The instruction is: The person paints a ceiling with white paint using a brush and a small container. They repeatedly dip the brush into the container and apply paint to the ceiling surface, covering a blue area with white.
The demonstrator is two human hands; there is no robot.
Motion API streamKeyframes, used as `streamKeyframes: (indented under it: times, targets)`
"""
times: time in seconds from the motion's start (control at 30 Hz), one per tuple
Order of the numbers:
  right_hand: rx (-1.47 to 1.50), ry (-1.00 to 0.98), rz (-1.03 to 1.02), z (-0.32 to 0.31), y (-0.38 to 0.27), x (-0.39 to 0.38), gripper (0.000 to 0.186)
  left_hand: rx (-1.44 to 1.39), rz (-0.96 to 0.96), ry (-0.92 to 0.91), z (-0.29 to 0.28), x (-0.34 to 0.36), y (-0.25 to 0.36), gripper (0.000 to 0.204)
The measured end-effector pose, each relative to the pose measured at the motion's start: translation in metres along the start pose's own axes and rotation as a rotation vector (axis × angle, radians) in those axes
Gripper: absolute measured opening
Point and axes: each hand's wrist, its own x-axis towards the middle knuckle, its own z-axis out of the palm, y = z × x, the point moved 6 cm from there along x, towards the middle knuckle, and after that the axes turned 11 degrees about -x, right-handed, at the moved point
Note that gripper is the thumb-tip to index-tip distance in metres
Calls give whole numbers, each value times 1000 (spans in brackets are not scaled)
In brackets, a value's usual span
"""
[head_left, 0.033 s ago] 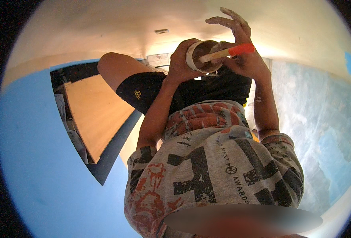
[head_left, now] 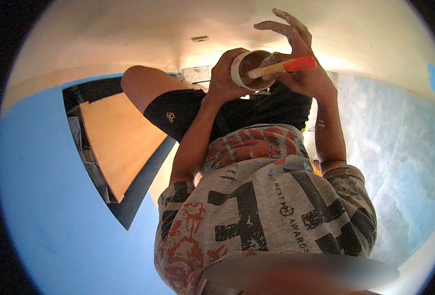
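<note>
My left hand point(head_left: 225, 78) is wrapped round the side of a pale, round cup-like container point(head_left: 235, 72) with a brownish inside. Leaning in its mouth is a slim tool with a pale handle and a red-orange end point(head_left: 300, 64); its lower end is hidden in the container. My right hand point(head_left: 303, 73) grips this handle between thumb and forefinger at the container's rim. Its other fingers stretch upward, coated with a whitish residue. Both hands are held together in front of my lap.
Blue wall point(head_left: 35, 172) lies to the left, with a dark-framed opening holding a light wooden panel point(head_left: 121, 142). On the right stands a patchy wall point(head_left: 375, 147), whitish over blue. My bent knee point(head_left: 143, 83) rises at the upper left.
The red-orange end of the tool has dipped very slightly. Both hands keep their places and their grips.
</note>
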Motion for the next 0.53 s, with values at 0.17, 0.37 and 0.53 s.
streamKeyframes:
  times: [0.17,0.37,0.53]
  targets:
    - [-25,-28,-68,-5,-2,-1,21,91,-4,-23,3,0,5,88]
    - [184,-79,167,37,41,-31,32,205,-34,-21,2,4,20,90]
    - [-138,-77,90,42,40,-29,38,229,-44,-19,3,3,10,90]
